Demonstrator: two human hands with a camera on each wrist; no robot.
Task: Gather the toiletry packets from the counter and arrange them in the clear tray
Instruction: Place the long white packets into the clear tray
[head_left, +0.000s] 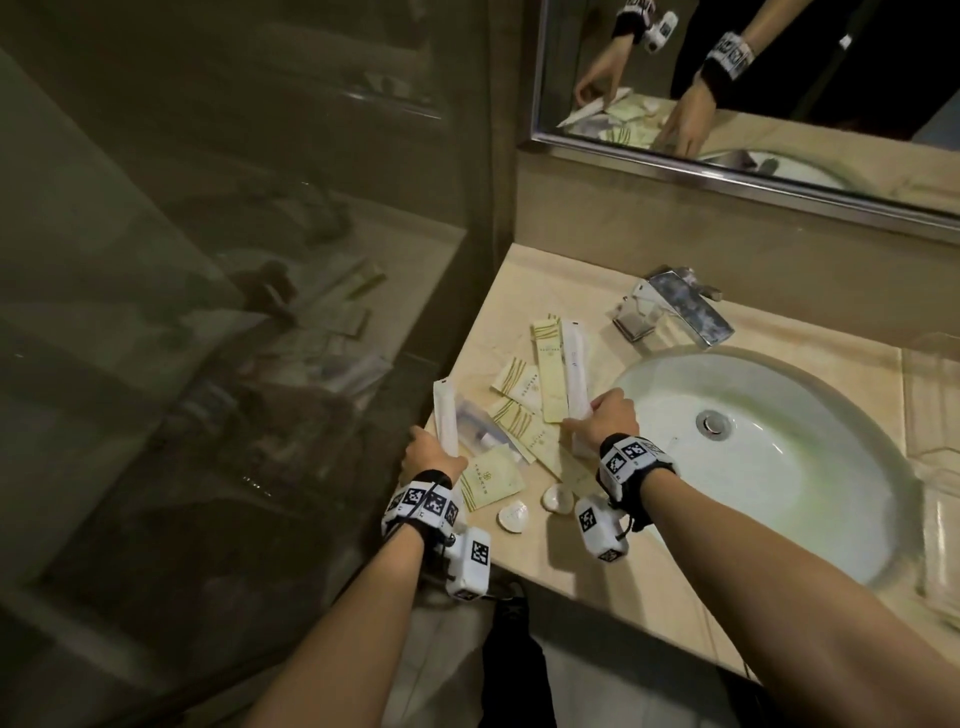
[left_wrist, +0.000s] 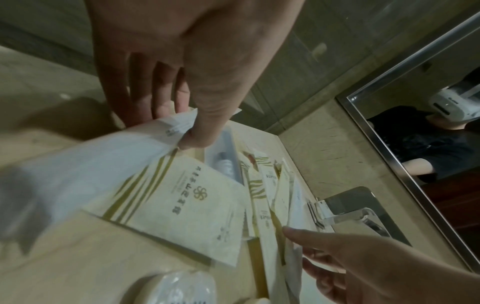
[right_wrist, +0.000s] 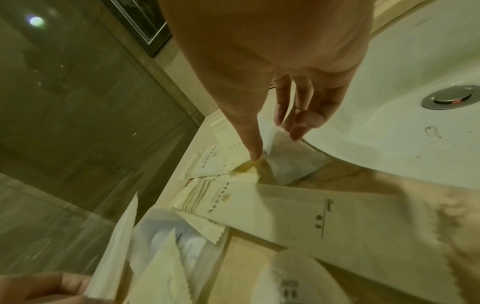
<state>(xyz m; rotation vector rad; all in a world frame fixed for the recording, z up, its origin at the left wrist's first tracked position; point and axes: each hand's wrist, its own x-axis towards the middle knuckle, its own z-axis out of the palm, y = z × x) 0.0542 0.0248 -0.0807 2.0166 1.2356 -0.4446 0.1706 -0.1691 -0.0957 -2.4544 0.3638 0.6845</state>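
Note:
Several cream toiletry packets (head_left: 524, 415) with gold stripes lie scattered on the beige counter (head_left: 524, 545) left of the sink. My left hand (head_left: 431, 457) pinches the near end of a long white packet (head_left: 445, 415) between thumb and fingers (left_wrist: 161, 102) and holds it tilted above the pile. My right hand (head_left: 605, 415) reaches down onto another long white packet (head_left: 575, 358) beside the basin. Its thumb (right_wrist: 253, 158) and nearly straight fingers stand on either side of that packet (right_wrist: 291, 166). The clear tray (head_left: 935, 483) sits at the far right, beyond the sink.
A white basin (head_left: 753, 467) with a metal drain fills the counter's middle, with a chrome faucet (head_left: 675, 312) behind it. Two round wrapped soaps (head_left: 558, 499) lie near the front edge. A glass shower wall (head_left: 260, 312) stands to the left and a mirror (head_left: 753, 78) hangs above.

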